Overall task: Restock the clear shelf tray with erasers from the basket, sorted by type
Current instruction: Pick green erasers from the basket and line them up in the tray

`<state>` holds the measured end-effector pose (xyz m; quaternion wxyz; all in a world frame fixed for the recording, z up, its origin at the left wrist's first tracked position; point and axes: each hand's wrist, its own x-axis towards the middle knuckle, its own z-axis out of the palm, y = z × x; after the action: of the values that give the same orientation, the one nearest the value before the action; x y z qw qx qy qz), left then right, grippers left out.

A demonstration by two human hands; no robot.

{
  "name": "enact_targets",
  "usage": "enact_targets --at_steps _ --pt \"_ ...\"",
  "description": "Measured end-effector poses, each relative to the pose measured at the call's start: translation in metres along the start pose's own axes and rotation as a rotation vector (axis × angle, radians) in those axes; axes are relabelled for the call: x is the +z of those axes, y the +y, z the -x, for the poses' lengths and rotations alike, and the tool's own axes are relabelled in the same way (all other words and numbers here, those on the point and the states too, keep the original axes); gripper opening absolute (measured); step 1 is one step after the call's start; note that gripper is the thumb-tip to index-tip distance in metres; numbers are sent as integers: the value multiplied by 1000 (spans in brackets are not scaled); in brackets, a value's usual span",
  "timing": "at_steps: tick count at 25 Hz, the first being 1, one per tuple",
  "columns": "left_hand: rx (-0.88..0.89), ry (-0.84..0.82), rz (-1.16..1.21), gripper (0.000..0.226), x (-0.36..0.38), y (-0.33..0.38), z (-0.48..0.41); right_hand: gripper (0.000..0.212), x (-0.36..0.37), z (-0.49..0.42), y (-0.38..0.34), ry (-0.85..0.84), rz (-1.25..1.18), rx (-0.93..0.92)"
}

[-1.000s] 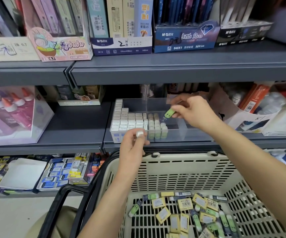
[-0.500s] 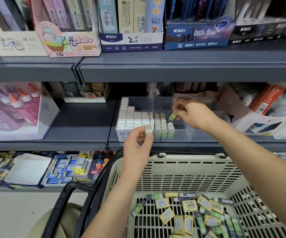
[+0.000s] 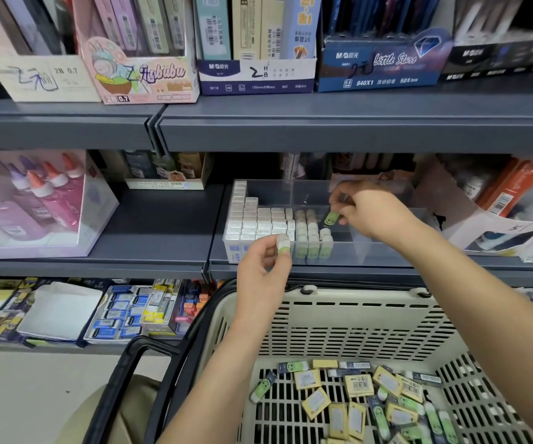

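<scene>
The clear plastic shelf tray [image 3: 374,253] sits on the grey metal middle shelf [image 3: 162,232], at the centre of the frame. Its left part holds tight rows of white block erasers [image 3: 258,221]. Just right of them stand a few columns of upright green-sleeved erasers [image 3: 311,240].

The right hand [image 3: 369,209] reaches over the tray right of those columns. Its thumb and fingers pinch a tilted green smiley-face eraser [image 3: 331,218].

The left hand [image 3: 263,270] is in front of the tray's front wall, its fingertips clamped on a white eraser with a green sleeve [image 3: 283,245], held upright.

In the lower right of the frame is the beige slotted plastic basket [image 3: 354,318] with its black handle [image 3: 137,379]. It holds loose yellow-wrapped flat erasers [image 3: 358,386] and long green erasers [image 3: 262,387], scattered over its floor.
</scene>
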<state>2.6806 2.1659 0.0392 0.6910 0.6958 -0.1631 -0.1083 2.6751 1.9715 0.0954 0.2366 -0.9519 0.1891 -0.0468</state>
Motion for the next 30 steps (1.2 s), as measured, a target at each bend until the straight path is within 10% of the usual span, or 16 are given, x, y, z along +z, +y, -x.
enact_targets --at_steps 11,14,19,30 --pt "-26 -19 -14 32 2 -1 -1 29 18 7 2 -93 148 -20" --pt "-29 -27 -12 28 2 -2 -1 22 13 26 -12 90 -16 -158" --pt "-13 -97 -45 21 5 -1 1 5 23 58 -25 -112 -348 -182" --pt "103 313 -492 28 -31 -7 -13 20 0 5 6 139 -287 8"
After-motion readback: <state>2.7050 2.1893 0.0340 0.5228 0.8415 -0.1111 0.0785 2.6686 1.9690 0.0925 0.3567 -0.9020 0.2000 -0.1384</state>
